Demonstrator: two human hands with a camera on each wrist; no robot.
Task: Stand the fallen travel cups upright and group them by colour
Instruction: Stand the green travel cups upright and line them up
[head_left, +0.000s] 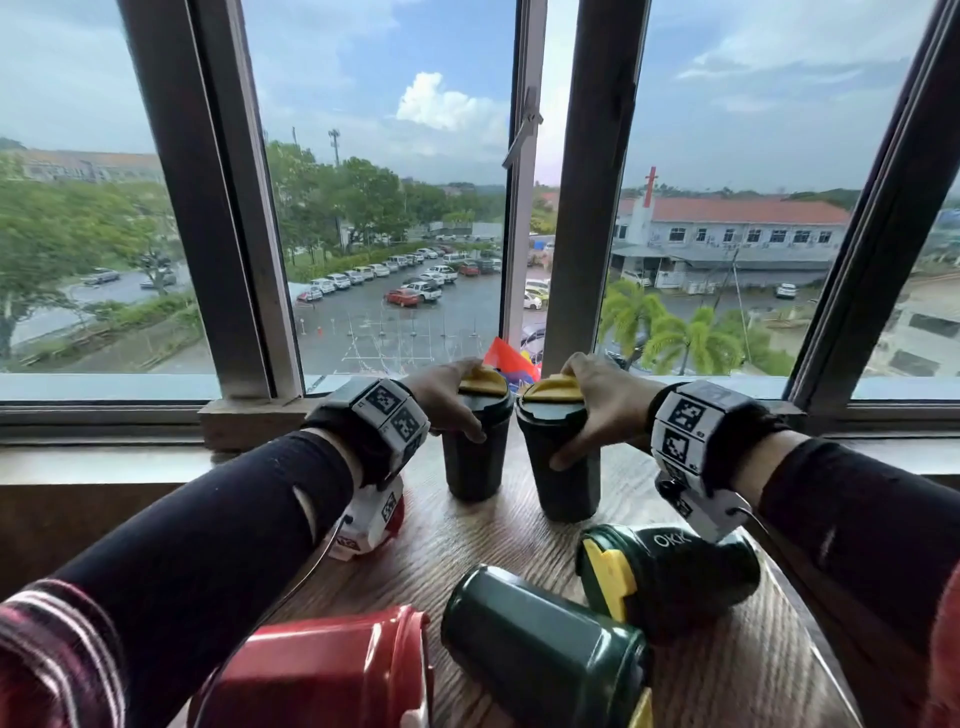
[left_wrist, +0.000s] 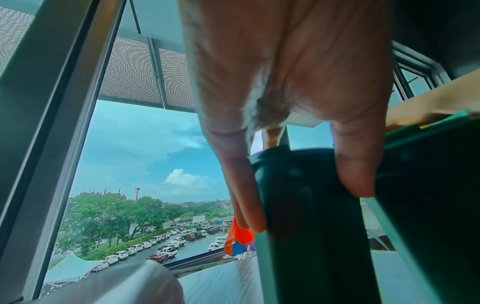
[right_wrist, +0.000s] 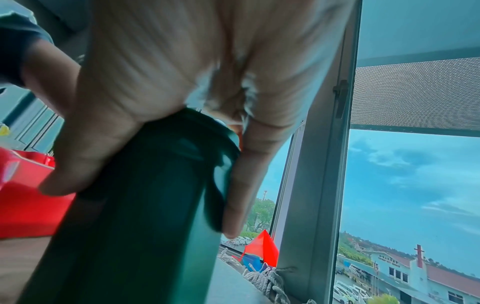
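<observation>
Two dark green travel cups with yellow lids stand upright side by side at the back of the wooden table (head_left: 524, 543). My left hand (head_left: 460, 400) grips the left cup (head_left: 475, 467) from above round its lid; the left wrist view shows my left hand (left_wrist: 306, 203) with thumb and fingers on either side of this cup (left_wrist: 311, 257). My right hand (head_left: 584, 410) grips the right cup (head_left: 569, 488) the same way, also seen in the right wrist view as right hand (right_wrist: 141, 209) and cup (right_wrist: 130, 246). Two more green cups (head_left: 675, 577) (head_left: 540, 644) and a red cup (head_left: 322, 670) lie on their sides nearer me.
Another red object (head_left: 399, 512) shows partly behind my left wrist. The window sill (head_left: 104, 457) and window frame (head_left: 592, 208) rise right behind the upright cups, with the centre pane ajar. Bare table surface lies at the front right (head_left: 753, 665).
</observation>
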